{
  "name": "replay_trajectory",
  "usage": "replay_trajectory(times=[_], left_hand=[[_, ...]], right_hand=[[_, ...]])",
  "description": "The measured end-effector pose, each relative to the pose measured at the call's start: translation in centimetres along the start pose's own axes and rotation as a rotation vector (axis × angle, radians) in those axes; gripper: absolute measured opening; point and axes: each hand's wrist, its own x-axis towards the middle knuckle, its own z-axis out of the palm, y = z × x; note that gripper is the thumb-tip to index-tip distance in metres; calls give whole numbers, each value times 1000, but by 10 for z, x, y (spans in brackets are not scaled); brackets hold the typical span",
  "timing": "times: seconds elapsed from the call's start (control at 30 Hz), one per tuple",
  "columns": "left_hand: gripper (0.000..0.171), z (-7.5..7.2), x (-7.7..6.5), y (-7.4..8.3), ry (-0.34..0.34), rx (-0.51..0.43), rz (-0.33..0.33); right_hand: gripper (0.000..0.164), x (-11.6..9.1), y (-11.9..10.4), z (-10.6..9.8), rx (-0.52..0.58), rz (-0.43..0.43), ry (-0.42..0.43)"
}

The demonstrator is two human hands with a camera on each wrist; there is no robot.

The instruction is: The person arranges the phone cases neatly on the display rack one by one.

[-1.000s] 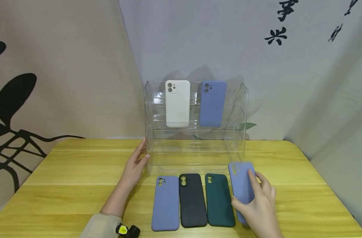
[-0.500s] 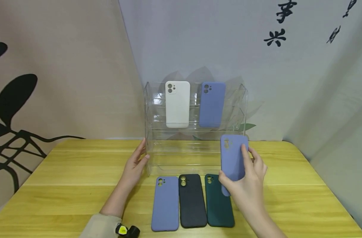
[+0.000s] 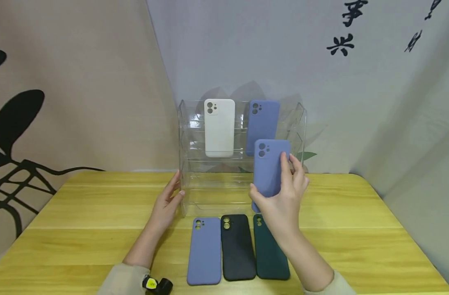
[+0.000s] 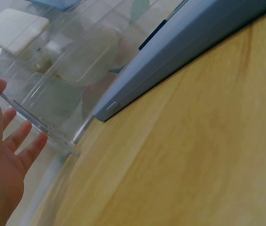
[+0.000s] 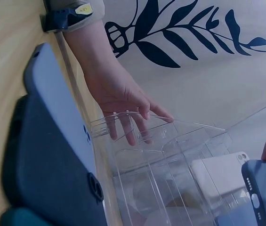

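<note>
- Right hand [image 3: 282,200] pinches a matte periwinkle-blue phone case [image 3: 269,170] by its long edges, thumb on one side, fingers on the back and the other side; that grip probably keeps its back and camera openings facing the wearer; the case is off the counter [image 3: 375,246], in front of the clear acrylic tiered rack [image 3: 209,161], partly covering a second periwinkle-blue case [image 3: 263,119] there.
- Left hand [image 3: 167,207] has its fingers spread, touching the rack's left side panel; likely to steady so light a stand; a white phone case [image 3: 219,131] leans upright on an upper tier, well above that hand.
- A third periwinkle-blue case [image 3: 204,250], a black case [image 3: 238,247] and a dark green case [image 3: 268,254] lie side by side, camera ends towards the rack; presumably lined up for easy reach.
- The right wrist view alone shows the held case's end with port slots, but only a little of the right hand; the left wrist view gives the nearest case's side wall and button bump, which the head view lacks.
</note>
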Motion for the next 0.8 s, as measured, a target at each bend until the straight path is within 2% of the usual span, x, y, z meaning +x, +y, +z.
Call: replay_trajectory(times=[0.33,0.5,0.8], left_hand=[[60,-1,0,1,-1,-3,-6],[60,-1,0,1,-3,0,3],[60,-1,0,1,-3,0,13]], right_hand=[[91,18,-11,35,39,-39,33],[90,24,-13,53,50,-85,43],[90,29,-15,84,55,-95,43]])
